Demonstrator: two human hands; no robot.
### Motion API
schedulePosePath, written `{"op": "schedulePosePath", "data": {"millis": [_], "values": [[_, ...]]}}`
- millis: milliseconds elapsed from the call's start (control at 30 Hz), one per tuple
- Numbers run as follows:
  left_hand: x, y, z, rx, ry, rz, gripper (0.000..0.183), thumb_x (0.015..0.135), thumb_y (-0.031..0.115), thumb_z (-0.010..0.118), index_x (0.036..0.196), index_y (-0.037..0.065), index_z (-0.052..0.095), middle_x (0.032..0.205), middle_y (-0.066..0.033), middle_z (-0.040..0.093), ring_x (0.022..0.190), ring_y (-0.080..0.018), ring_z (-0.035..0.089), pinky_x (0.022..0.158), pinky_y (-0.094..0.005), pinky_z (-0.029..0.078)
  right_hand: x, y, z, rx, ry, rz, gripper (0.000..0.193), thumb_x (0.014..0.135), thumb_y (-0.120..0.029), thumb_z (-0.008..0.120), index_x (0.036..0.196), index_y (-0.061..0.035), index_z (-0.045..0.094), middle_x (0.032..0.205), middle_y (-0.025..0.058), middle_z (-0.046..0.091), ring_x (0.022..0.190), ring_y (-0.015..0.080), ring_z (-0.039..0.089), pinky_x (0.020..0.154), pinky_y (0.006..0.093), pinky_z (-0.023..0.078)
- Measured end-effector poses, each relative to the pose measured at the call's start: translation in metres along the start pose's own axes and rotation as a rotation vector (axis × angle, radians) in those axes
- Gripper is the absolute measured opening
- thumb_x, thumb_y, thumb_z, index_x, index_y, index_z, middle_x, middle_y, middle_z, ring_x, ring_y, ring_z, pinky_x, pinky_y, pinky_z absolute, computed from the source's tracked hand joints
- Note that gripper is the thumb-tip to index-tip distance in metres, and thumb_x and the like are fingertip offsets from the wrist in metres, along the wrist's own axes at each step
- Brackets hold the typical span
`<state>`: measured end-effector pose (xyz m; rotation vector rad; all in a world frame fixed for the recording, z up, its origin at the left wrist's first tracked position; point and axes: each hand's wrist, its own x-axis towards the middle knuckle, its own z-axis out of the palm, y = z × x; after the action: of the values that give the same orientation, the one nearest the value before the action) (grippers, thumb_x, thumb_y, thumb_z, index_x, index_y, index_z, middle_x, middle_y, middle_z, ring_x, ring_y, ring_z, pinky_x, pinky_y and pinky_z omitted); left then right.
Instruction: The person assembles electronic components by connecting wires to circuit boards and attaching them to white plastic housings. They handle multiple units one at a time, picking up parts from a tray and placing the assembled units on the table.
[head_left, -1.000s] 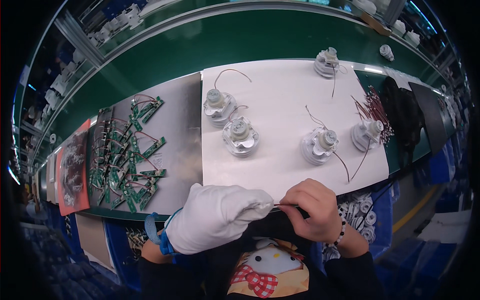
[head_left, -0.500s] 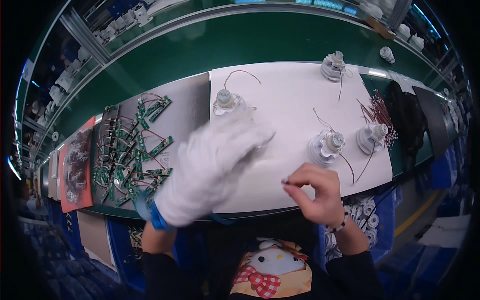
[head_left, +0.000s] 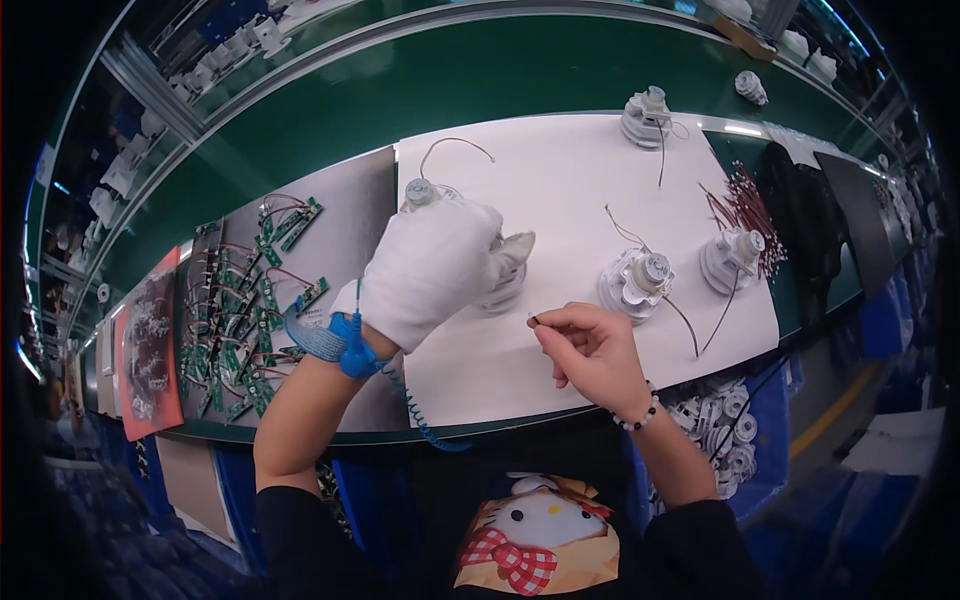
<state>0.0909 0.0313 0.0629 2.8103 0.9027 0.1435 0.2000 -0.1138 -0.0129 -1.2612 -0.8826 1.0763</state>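
Note:
My left hand (head_left: 430,265), in a white glove with a blue wrist strap, curls its fingers around a white round motor assembly (head_left: 503,294) on the white sheet. The glove covers most of that part. My bare right hand (head_left: 595,355) pinches a tiny dark piece with a pale tip (head_left: 533,320) between thumb and forefinger, a little to the right of the assembly; it is too small to name. Just behind the glove stands another motor assembly (head_left: 421,193) with a wire arching from it. Beyond my right hand stand two more, a nearer motor assembly (head_left: 637,284) and another motor assembly (head_left: 732,258).
Green circuit boards (head_left: 235,335) with red wires cover the grey mat at left. One more motor assembly (head_left: 646,118) stands at the sheet's far edge. Dark red wires (head_left: 745,215) lie bundled at right. A blue bin (head_left: 770,445) of white parts sits below the table edge.
My left hand has slowed from a blur and now rests around the assembly. My right hand has moved left toward it, still pinching the tiny piece. The view has shifted slightly.

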Motion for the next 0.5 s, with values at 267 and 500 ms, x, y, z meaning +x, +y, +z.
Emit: {"op": "schedulePosePath", "data": {"millis": [267,500], "values": [[-0.003,-0.016,-0.017,0.322,0.192,0.174,0.021,0.085,0.023,0.049,0.092,0.009,0.062,0.067,-0.0118,0.060,0.060,-0.0307,0.060,0.053,-0.0377,0.048,0.000,0.002,-0.009,0.050,0.063,0.024,0.014,0.082,-0.005,0.058,0.091,0.0057,0.062,0.068,0.0042,0.059,0.048,0.0036,0.053,0.040,0.0169,0.043],[0.003,-0.037,0.001,-0.313,-0.259,0.591,0.038,0.071,-0.010,0.050,0.106,0.002,0.057,0.115,-0.0165,0.054,0.104,-0.0292,0.053,0.083,-0.0338,0.043,-0.001,-0.001,-0.008,0.093,0.048,-0.010,0.014,0.083,-0.004,0.058,0.092,0.0059,0.061,0.070,0.0042,0.058,0.049,0.0043,0.052,0.041,0.0177,0.044]]}}
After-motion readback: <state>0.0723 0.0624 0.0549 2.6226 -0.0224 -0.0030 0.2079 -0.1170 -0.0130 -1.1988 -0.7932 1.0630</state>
